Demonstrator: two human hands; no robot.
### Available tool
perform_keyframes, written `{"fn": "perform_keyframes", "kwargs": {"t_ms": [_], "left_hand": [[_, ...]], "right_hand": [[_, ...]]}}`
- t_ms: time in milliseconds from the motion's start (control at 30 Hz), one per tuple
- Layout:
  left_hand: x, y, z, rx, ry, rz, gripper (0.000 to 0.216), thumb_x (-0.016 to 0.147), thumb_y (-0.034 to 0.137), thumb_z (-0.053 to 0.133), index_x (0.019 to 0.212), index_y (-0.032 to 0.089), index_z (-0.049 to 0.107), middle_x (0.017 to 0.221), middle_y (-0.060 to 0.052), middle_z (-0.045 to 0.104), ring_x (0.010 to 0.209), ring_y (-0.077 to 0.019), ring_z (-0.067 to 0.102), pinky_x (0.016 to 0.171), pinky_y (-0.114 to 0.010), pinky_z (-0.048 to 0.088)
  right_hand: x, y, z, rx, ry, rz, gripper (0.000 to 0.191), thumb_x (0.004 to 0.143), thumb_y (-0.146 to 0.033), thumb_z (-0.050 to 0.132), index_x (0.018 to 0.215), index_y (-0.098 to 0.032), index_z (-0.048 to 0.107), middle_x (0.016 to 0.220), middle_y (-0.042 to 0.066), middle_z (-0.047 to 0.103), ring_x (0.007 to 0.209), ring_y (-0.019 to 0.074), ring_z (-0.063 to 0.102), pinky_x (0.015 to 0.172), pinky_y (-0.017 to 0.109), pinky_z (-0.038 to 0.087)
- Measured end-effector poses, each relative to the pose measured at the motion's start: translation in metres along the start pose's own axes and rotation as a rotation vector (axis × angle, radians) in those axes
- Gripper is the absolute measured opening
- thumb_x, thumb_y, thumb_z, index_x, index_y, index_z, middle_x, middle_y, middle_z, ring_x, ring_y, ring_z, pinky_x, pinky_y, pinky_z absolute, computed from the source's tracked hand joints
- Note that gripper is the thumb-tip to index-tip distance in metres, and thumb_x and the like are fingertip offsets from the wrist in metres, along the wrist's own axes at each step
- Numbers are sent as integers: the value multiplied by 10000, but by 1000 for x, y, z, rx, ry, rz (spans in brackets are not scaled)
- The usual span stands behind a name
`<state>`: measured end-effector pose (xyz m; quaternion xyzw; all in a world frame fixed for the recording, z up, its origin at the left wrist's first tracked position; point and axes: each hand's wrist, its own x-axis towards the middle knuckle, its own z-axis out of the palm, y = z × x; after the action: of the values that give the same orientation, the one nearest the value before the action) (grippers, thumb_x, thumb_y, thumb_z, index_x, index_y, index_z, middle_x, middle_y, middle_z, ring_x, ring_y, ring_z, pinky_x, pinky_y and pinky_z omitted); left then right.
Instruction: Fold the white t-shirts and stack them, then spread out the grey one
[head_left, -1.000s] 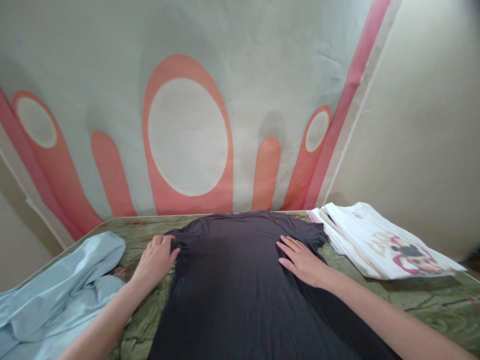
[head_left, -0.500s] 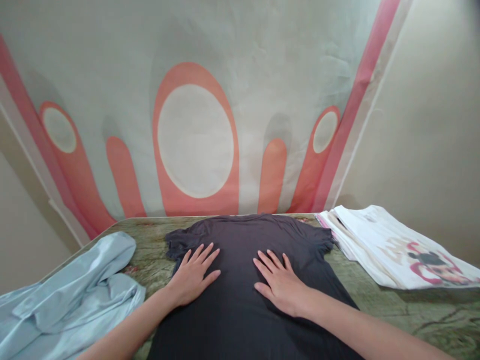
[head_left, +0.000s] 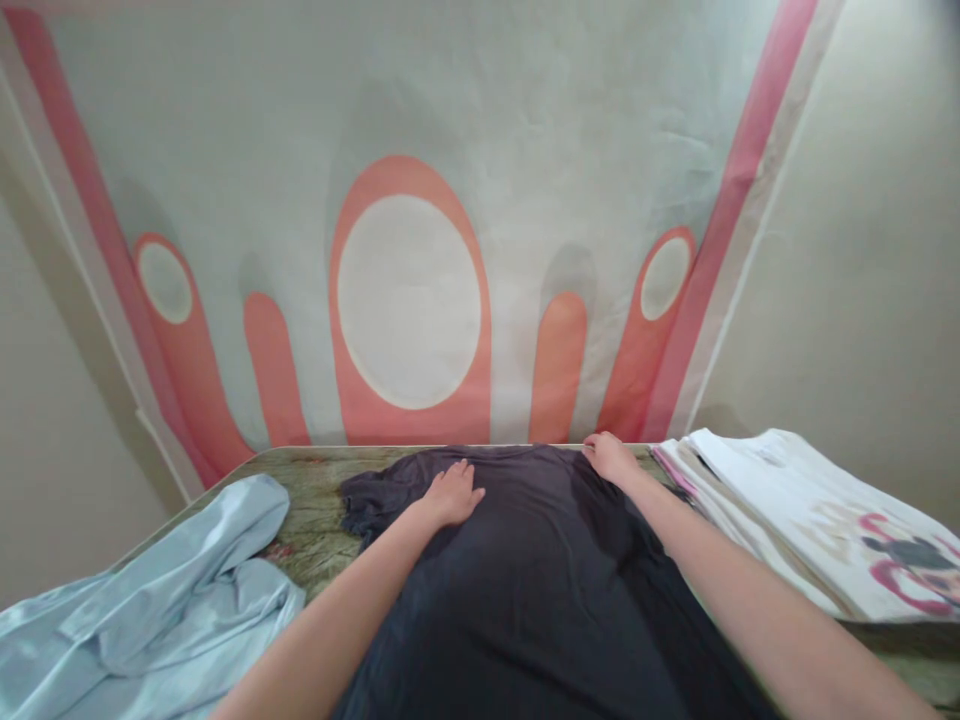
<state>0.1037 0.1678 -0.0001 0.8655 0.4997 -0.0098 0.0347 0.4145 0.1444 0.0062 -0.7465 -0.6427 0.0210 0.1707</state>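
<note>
A dark charcoal short-sleeved T-shirt (head_left: pixel 517 580) lies spread on the table, its neck end toward the wall. My left hand (head_left: pixel 454 492) rests on its upper part, palm down and open, with the fingers flat on the cloth. At the shirt's far right shoulder is my right hand (head_left: pixel 609 458), open, its slightly bent fingers touching the cloth near the table's back edge. My right forearm covers the right sleeve. Soft creases run through the cloth between the hands.
A crumpled light blue garment (head_left: pixel 187 590) lies on the left. To the right sits a stack of folded white shirts (head_left: pixel 795 500), the top one printed with a cartoon figure. Behind the green patterned table (head_left: pixel 319 540) stands a wall (head_left: pixel 645 120) with red shapes.
Both hands have slid farther up the shirt toward the wall. The left went right toward the collar, the right out to the far shoulder. The view has shifted slightly.
</note>
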Motion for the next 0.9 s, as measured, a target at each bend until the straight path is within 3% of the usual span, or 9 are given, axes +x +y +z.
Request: {"fn": "perform_keyframes", "kwargs": {"t_ms": [167, 300, 533, 700, 833, 900], "left_hand": [[41, 3, 17, 2, 133, -73, 550, 912, 431, 193, 1325, 111, 363, 1402, -134, 327, 1298, -240, 275, 1040, -413, 225], [40, -3, 34, 17, 249, -43, 560, 906, 494, 179, 1328, 178, 368, 1416, -88, 314, 1313, -235, 233, 1056, -422, 180], [40, -6, 41, 5, 265, -19, 607, 884, 556, 183, 1329, 186, 368, 1413, -90, 315, 1312, -255, 224, 1051, -433, 171], [40, -4, 39, -13, 294, -35, 613, 863, 577, 246, 1299, 174, 399, 1377, -108, 358, 1288, -262, 262, 1044, -427, 190], [36, 0, 33, -15, 360, -47, 586, 856, 563, 295, 1269, 169, 430, 1323, -117, 412, 1241, -255, 333, 1032, -401, 226], [35, -1, 31, -8, 402, -67, 568, 868, 539, 283, 1284, 176, 414, 1328, -112, 409, 1241, -243, 337, 1039, -393, 217]], "right_hand": [[12, 14, 30, -35, 41, 37, 247, 831, -335, 498, 943, -179, 655, 1003, 89, 603, 880, 183, 596, 726, 257, 418], [22, 19, 39, -80, 48, 52, 226, 850, -340, 464, 871, -190, 632, 979, 82, 606, 848, 186, 595, 669, 268, 406], [40, 28, 32, -132, 7, 47, 182, 826, -329, 485, 845, -200, 613, 889, 73, 609, 825, 213, 599, 641, 291, 404], [35, -7, 37, -138, 61, -4, 253, 816, -254, 449, 1022, -197, 585, 1074, 107, 536, 874, 211, 583, 709, 311, 419], [22, -58, 54, -67, 64, -320, 316, 840, -286, 423, 1097, -180, 573, 1171, 109, 525, 1077, 218, 485, 916, 322, 340], [16, -77, 64, -41, -9, -443, 410, 867, -384, 378, 1211, -204, 510, 1305, 85, 454, 1195, 227, 385, 989, 356, 267]]}}
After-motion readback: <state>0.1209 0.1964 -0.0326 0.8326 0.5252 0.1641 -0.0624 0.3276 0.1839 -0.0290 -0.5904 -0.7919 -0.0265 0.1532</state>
